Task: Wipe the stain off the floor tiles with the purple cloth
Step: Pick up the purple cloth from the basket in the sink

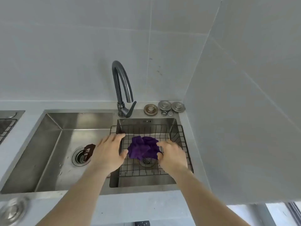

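Both of your hands are over the right-hand sink basin. Your right hand [172, 154] has its fingers curled onto the right edge of the purple cloth [142, 148]; contact is evident, but you have not closed a full grip and nothing is lifted. Your left hand [108, 151] is spread flat and empty, resting at the left rim of the wire rack [185, 144], its thumb just beside the cloth without holding it.

The cloth lies crumpled on the rack, which sits inside the smaller basin, above that basin's drain strainer [147, 161]. The faucet [122, 88] stands behind, spout over the rack; no water can be seen running. Loose drain covers [164, 107] lie on the table by the wall. The larger basin [65, 152] to the left holds a dark object at its drain.

Assessment: the task is at its earliest stage. You are only collecting the cloth. The floor tiles and the stain are out of view, so wiping appears entirely outstanding. Whether the cloth is damp cannot be told.
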Tool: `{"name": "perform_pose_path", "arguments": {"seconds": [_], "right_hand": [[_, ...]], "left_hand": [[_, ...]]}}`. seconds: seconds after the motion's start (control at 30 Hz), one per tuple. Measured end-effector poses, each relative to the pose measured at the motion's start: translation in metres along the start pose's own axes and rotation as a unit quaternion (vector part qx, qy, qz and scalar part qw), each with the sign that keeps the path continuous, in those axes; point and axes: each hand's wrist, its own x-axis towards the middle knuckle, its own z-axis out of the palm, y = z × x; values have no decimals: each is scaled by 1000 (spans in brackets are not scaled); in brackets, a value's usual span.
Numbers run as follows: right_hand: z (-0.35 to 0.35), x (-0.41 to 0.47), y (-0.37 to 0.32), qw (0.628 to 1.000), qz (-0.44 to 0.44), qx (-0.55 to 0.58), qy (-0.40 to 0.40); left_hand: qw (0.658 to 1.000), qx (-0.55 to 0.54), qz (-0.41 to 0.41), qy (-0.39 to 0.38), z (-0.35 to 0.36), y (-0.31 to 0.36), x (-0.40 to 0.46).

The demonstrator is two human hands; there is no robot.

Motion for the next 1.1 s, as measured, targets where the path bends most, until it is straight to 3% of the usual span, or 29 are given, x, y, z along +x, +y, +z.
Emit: {"name": "perform_pose_path", "arguments": {"seconds": [0.2, 0.6, 0.83, 1.1], "right_hand": [[40, 74, 30, 996, 37, 9, -75], [105, 137, 40, 992, -2, 19, -128], [122, 143, 40, 989, -3, -7, -148], [101, 132, 38, 998, 25, 30, -46]], "left_hand": [[993, -21, -17, -114, 51, 5, 70], [982, -3, -62, -180, 117, 5, 126], [986, -32, -69, -146, 129, 0, 130], [993, -64, -77, -69, 103, -5, 115]]}}
